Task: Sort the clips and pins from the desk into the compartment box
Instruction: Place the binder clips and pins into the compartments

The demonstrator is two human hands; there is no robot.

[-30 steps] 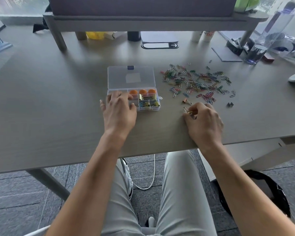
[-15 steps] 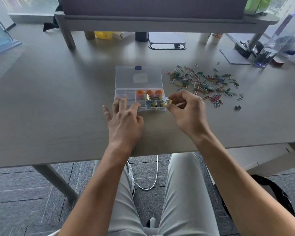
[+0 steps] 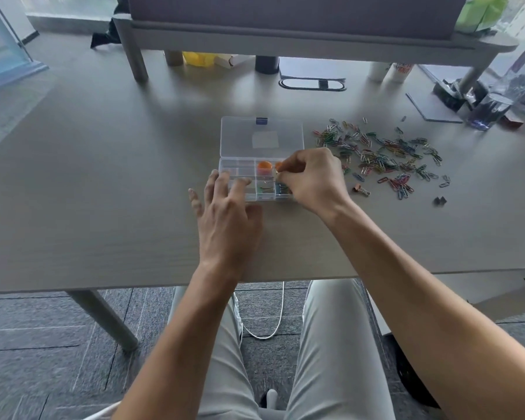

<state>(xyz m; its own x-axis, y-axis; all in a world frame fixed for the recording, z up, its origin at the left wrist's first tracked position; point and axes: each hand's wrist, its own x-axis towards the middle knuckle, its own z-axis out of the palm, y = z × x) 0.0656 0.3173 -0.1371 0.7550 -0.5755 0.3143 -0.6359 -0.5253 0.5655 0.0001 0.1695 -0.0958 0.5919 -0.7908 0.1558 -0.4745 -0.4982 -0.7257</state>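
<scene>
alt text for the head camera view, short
A person's right hand reaches with curled fingers over the open compartment box while the left hand rests on its near edge. Coloured paper clips lie scattered on the desk to the right.

Counts: 1 compartment box (image 3: 261,140), lid open. 2 orange items (image 3: 264,167) visible in its far row, the second partly hidden behind a hand. Paper clips (image 3: 382,156): one loose scatter on the surface, too many and too small to count, dozens at least. 1 copper binder clip (image 3: 361,189) lying apart from the pile. 1 small dark clip (image 3: 439,200) further right. 2 hands: left (image 3: 228,219), right (image 3: 312,180).
</scene>
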